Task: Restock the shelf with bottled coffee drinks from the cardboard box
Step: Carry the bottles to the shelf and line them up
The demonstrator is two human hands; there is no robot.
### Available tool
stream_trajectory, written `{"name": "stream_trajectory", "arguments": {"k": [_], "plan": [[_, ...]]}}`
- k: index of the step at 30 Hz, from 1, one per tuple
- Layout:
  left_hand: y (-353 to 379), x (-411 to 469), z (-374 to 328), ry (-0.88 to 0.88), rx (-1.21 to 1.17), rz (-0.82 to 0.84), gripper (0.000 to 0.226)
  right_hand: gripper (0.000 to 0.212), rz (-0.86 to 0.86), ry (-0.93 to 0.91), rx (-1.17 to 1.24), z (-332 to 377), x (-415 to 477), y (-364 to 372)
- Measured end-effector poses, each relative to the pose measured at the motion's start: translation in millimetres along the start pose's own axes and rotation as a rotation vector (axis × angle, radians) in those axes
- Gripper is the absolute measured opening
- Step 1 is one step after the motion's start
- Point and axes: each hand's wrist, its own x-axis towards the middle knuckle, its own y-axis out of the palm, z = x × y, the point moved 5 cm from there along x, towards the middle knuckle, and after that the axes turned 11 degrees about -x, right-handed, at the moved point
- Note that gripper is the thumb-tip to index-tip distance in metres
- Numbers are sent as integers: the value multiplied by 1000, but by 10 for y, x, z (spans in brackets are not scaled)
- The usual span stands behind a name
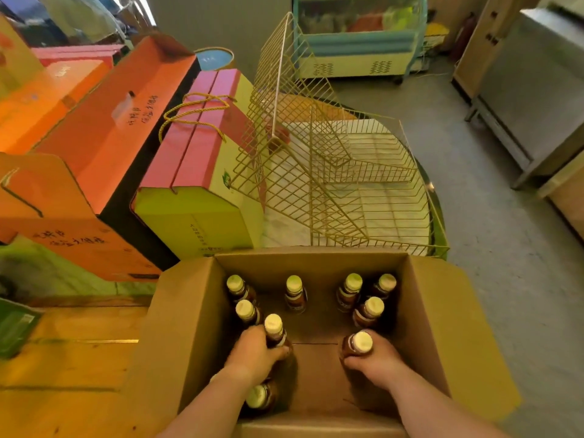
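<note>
An open cardboard box [186, 327] stands right below me with several brown coffee bottles upright inside, each with a pale cap. My left hand [254, 352] is wrapped around one bottle [274, 330] left of the box's middle. My right hand [376, 358] grips another bottle [358, 344] on the right side. Other bottles [294, 292] stand along the far wall of the box, and one [259, 398] sits under my left forearm. Just beyond the box stands a gold wire shelf [335, 181] with nothing on its tiers.
Orange, pink and green gift cartons [189, 172] are stacked to the left of the wire shelf. A wooden surface [72, 374] lies at lower left. Grey floor [493, 235] runs on the right, with a steel cabinet [531, 90] and a display freezer [357, 42] further back.
</note>
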Motion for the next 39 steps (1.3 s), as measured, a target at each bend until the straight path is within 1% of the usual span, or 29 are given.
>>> {"name": "stream_trajectory", "arguments": {"k": [3,5,7,9,12,15,18,20,24,29,31,34,36,39], "plan": [[130,41,-45,37,9,126,39,63,2,-31,-16,32,36,41],[207,73,-61,48,16,217,42,63,12,-55,-21,48,60,47],[229,99,-79,67,-13,254,43,59,20,-72,-16,68,78,53],[189,112,-116,98,-85,235,45,54,13,-77,12,105,79,39],[11,93,-206,152,-242,157,45,51,-17,-94,50,185,51,-20],[-227,-7,-372,213,-357,122,46,51,-39,-173,91,412,-85,-154],[-517,-154,-570,264,-426,97,37,57,-77,-275,149,734,-300,-368],[-740,-261,-693,298,-490,68,38,56,-105,-353,170,966,-482,-537],[-1256,-531,-988,374,-692,-36,42,40,-133,-492,278,1450,-883,-852],[-1972,-1023,-1316,563,-851,-205,37,38,-241,-685,335,2151,-1325,-1078],[-2251,-1271,-1367,624,-861,-296,31,31,-250,-766,343,2461,-1550,-1085],[-2636,-1653,-1334,675,-856,-423,28,22,-233,-892,309,2904,-1840,-1029],[-2863,-1920,-1223,682,-843,-511,28,17,-204,-974,253,3196,-2060,-919],[-3164,-2361,-953,657,-848,-671,26,17,-187,-1111,173,3592,-2412,-683]]}}
